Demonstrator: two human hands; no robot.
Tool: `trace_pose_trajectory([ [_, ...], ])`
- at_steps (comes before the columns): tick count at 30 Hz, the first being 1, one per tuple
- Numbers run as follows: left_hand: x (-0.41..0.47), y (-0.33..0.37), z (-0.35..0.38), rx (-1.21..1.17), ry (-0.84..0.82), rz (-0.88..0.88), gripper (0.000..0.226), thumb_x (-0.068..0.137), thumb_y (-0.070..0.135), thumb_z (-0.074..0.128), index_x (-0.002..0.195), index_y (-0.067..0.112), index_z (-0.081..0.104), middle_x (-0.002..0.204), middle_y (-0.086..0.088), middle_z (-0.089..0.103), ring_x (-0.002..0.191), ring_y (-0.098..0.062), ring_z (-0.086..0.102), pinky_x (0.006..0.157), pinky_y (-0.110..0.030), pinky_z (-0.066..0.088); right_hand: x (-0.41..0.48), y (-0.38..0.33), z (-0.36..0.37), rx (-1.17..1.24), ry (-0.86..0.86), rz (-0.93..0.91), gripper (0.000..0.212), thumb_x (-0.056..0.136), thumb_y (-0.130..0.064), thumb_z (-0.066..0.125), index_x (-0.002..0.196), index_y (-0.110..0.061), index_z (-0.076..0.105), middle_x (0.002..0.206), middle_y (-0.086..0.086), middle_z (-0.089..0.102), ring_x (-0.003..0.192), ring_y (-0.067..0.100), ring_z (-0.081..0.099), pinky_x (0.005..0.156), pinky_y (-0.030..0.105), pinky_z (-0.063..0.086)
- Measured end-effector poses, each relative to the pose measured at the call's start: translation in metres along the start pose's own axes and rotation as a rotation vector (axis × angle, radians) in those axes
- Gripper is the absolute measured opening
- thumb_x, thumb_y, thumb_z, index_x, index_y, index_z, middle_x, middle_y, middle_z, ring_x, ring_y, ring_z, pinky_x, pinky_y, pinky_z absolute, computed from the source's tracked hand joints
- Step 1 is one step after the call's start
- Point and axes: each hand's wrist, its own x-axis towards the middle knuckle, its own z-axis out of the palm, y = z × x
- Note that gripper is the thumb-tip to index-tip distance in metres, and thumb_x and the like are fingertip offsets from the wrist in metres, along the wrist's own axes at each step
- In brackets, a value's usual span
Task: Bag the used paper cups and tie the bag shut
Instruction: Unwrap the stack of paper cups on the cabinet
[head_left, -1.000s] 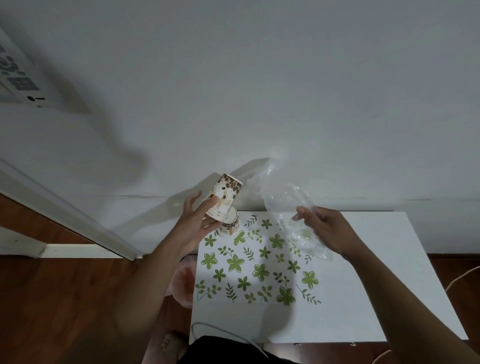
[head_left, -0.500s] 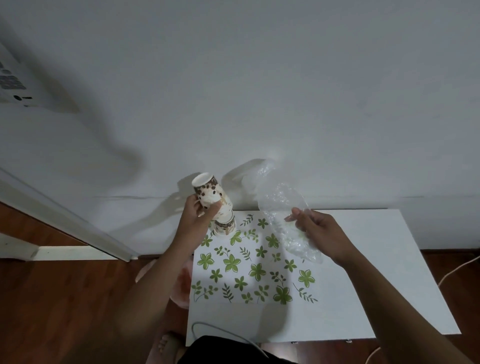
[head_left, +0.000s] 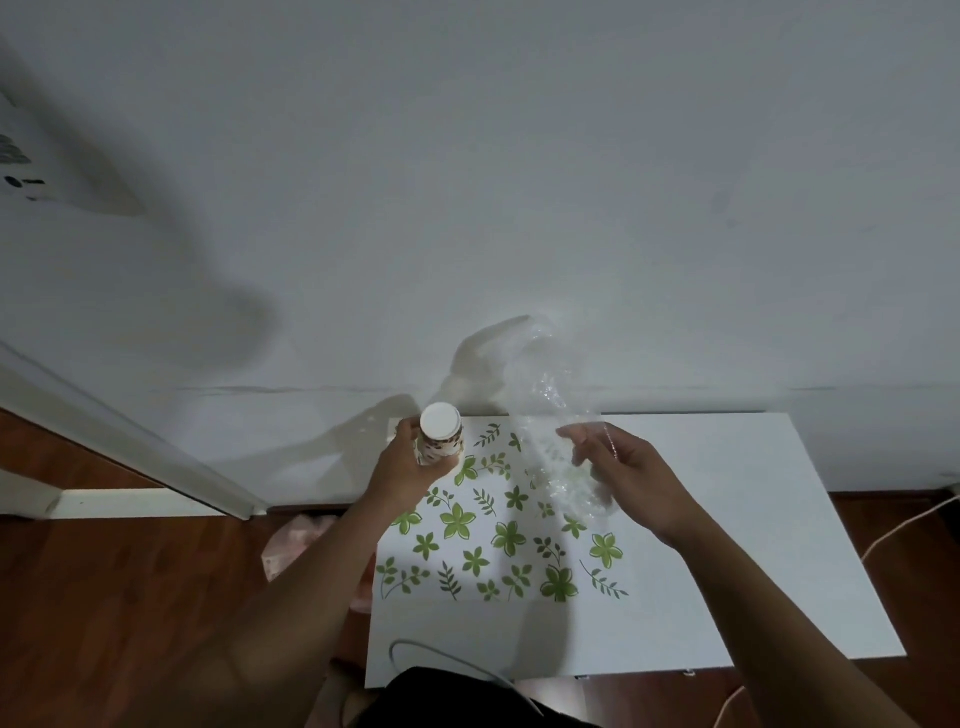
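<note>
Our left hand (head_left: 408, 470) wraps its grip round the brown-spotted white paper cup stack (head_left: 441, 434), upright at the back-left corner of the white leaf-printed counter (head_left: 779, 545). Light and crushable: we judge the lower sidewall the best hold. Our right hand (head_left: 631, 480) pinches the crinkly clear plastic bag (head_left: 545, 415), which is limp and slippery; its mouth is unclear. There is open room rightward, and the wall is close behind.

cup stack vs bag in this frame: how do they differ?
The cup stack is opaque, brown-spotted and stiff; the bag is clear, crumpled and limp. The left hand grips the cup stack; the right hand holds the bag. Shared: both are in hand, apart, cups not yet bagged.
</note>
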Motion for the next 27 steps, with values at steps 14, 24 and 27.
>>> trace_pose_trajectory([
  [14,-0.082,0.054,-0.062,-0.512,0.048,-0.026,0.055,0.09,0.085,0.065,0.128,0.045,0.069,0.132,0.01,0.079,0.123,-0.015,0.077,0.109,-0.042,0.061,-0.002,-0.039,0.065,-0.062,-0.29,-0.121,0.027,0.11,-0.046,0.058,0.131,-0.044,0.075,0.111,-0.018,0.079,0.088,-0.006,0.068,0.085,0.017,0.052],
  [24,-0.097,-0.015,-0.117,-0.837,0.1,-0.199,0.028,0.101,0.028,0.08,0.115,0.006,0.074,0.115,-0.014,0.083,0.096,-0.023,0.084,0.088,-0.042,0.064,0.007,-0.042,0.135,-0.127,-0.357,-0.073,0.034,0.104,-0.068,0.055,0.13,-0.053,0.072,0.13,-0.025,0.073,0.122,-0.004,0.066,0.107,0.032,0.05],
  [27,-0.097,-0.046,-0.139,-0.863,0.195,-0.232,0.038,0.103,0.03,0.078,0.127,0.002,0.072,0.112,-0.006,0.085,0.101,-0.023,0.085,0.076,-0.037,0.065,0.008,-0.021,0.165,-0.133,-0.243,-0.024,0.047,0.104,-0.075,0.043,0.137,-0.05,0.066,0.141,-0.026,0.063,0.126,-0.009,0.058,0.108,0.029,0.051],
])
